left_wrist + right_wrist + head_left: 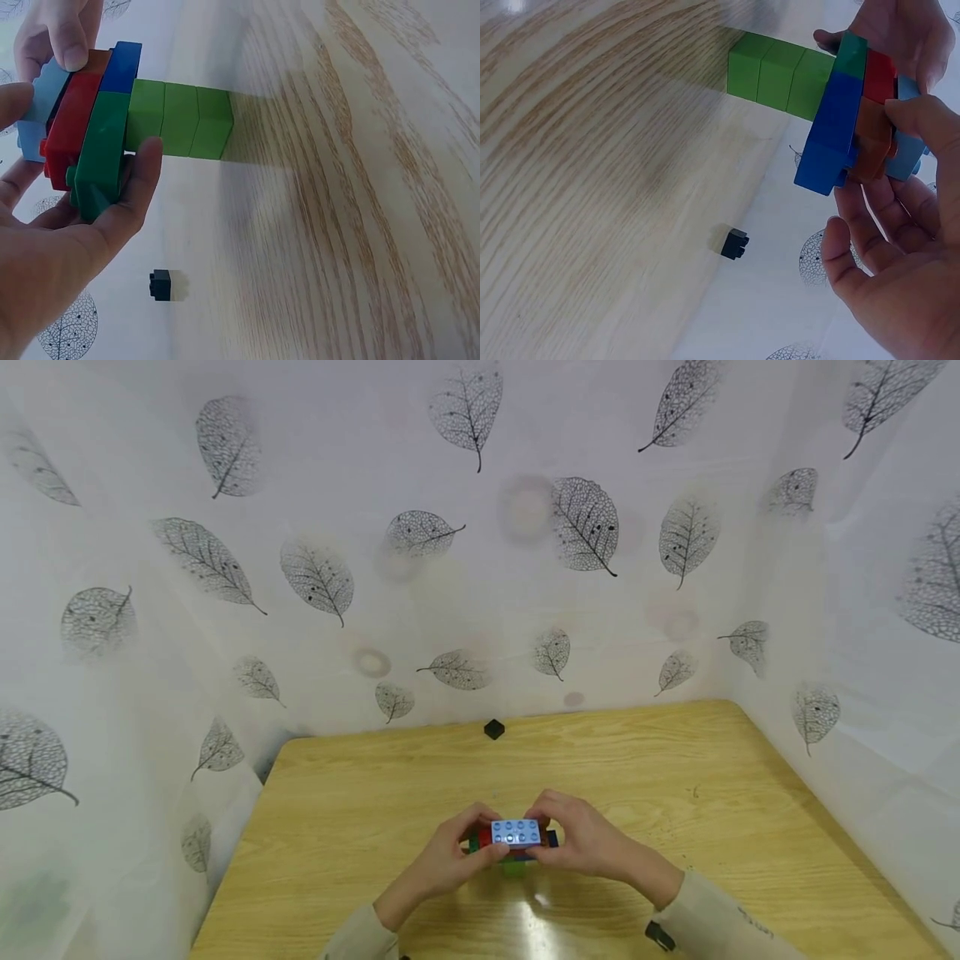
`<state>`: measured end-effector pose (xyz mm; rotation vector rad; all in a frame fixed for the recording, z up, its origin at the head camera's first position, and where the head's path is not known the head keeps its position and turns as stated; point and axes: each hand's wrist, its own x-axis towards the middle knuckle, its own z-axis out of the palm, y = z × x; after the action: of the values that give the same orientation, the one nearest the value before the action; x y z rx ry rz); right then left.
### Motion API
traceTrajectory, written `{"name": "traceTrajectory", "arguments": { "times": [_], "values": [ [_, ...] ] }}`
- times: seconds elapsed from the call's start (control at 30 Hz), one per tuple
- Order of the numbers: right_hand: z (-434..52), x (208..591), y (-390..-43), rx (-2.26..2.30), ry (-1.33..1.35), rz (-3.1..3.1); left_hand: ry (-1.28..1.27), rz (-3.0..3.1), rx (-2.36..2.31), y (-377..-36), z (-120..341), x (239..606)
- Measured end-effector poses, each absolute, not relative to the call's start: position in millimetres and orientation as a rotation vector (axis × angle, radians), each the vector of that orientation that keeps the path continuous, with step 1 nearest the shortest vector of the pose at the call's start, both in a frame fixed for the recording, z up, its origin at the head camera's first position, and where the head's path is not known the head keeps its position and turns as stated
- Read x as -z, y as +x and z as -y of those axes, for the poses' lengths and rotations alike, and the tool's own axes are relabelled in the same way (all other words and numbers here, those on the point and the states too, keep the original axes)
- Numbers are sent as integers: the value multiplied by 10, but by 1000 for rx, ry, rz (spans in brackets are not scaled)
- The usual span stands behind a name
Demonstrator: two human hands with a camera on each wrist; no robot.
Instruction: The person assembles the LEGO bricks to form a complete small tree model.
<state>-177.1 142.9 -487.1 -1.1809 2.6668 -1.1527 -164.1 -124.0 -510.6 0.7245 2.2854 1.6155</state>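
A light blue toy brick (516, 832) tops a small tower of building bricks. Beneath it sit a red brick (77, 120) and an orange-brown brick (873, 139) side by side. Below those come a dark green brick (102, 146) and a blue brick (830, 135), all borne by a column of light green bricks (180, 120). My left hand (453, 856) holds the light blue brick from the left, one finger lying along the dark green brick. From the right, my right hand (581, 839) grips it, thumb by the orange-brown brick. Whether the light blue brick is fully seated I cannot tell.
A small black brick (494, 729) stands by the far edge of the wooden table (360, 802). Pale sheeting (480, 585) printed with leaves hangs behind the table and along both sides.
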Motion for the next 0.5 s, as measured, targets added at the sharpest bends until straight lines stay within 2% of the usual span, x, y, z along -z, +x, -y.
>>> {"name": "traceTrajectory", "arguments": {
  "times": [0.5],
  "values": [
    [-1426,4827,-1772,1022,-1248,-2735,903,-2461,-1466,-1654,1224,5202]
  ]
}}
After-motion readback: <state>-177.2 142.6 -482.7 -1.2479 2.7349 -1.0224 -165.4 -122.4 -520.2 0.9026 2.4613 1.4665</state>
